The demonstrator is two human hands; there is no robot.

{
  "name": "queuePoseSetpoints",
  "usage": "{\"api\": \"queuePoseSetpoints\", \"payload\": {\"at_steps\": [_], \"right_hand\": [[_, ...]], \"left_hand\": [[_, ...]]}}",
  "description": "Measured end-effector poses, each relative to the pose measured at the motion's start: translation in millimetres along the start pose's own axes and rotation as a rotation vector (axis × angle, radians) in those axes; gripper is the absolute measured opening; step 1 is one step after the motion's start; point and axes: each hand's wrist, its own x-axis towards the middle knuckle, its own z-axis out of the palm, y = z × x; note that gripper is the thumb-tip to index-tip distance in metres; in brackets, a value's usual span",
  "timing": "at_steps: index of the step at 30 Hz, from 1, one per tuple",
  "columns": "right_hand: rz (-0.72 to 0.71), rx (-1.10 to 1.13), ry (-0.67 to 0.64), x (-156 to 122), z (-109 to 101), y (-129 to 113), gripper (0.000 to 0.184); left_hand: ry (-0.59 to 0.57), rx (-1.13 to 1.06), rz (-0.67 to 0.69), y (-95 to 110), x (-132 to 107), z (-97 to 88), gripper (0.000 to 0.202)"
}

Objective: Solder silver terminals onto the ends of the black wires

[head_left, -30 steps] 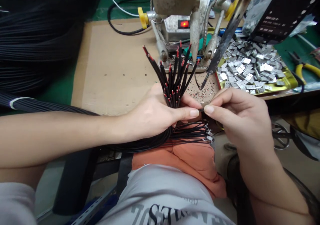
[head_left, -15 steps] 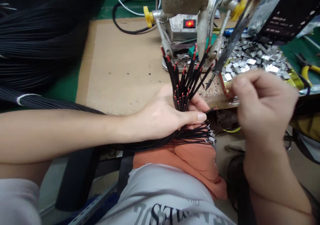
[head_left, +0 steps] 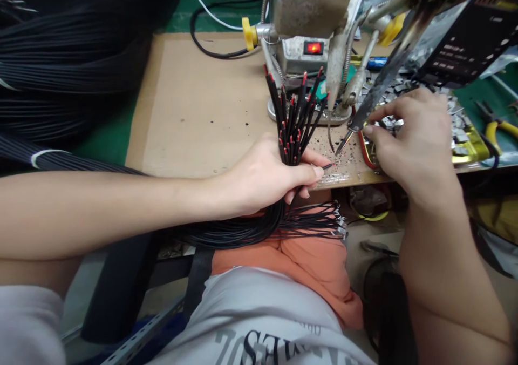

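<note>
Gripping the black wires [head_left: 302,122] in my closed left hand [head_left: 275,177], I have them at the near edge of the table [head_left: 111,141], above my lap [head_left: 279,259]. A second ago my right hand [head_left: 415,138] pinched the single wire [head_left: 328,166] at my left fingertips; now it has let go and is over the tray [head_left: 479,148] of metal pieces [head_left: 459,123], thumb and forefinger nearly meeting, though I cannot tell whether they hold a piece. The bundle's long axis runs up and away from me, its red-cored ends fanning out, some leaning left, others right. The single wire lies crosswise to them, its red tip pointing right, near the tip of the soldering iron [head_left: 376,89].
</note>
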Motion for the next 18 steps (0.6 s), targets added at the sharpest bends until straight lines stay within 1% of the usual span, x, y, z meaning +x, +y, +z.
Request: {"api": "queuePoseSetpoints", "payload": {"at_steps": [1,3,4,6,7,9,11,13,15,18], "right_hand": [[0.022,0.021,0.024,-3,-3,-1,0.019],[0.049,0.126,0.097,-13,-12,-9,0.016],[0.061,0.225,0.150,-20,-16,-16,0.014],[0.071,0.511,0.274,-38,-22,-35,0.009],[0.103,0.646,0.314,-48,-24,-45,0.007],[0.192,0.788,0.266,-67,-23,-64,0.016],[0.260,0.828,0.163,-81,-17,-76,0.016],[0.308,0.878,0.044,-89,-9,-79,0.017],[0.335,0.944,-0.036,-91,-2,-76,0.021],[0.351,0.990,-0.061,-89,6,-72,0.022]], "left_hand": [[0.000,-0.025,0.005,0,1,0.0,0.021],[-0.008,-0.045,0.014,-4,3,-1.0,0.021],[-0.013,-0.046,0.015,-6,4,-1.9,0.021],[-0.023,-0.064,0.029,-11,7,-3.8,0.021],[-0.028,-0.085,0.038,-14,9,-4.5,0.021],[-0.029,-0.128,0.047,-16,11,-5.3,0.022],[-0.026,-0.150,0.050,-16,12,-5.3,0.022],[-0.030,-0.168,0.074,-15,12,-4.9,0.022],[-0.036,-0.184,0.099,-15,12,-4.4,0.021],[-0.036,-0.186,0.101,-15,13,-4.0,0.021]]}}
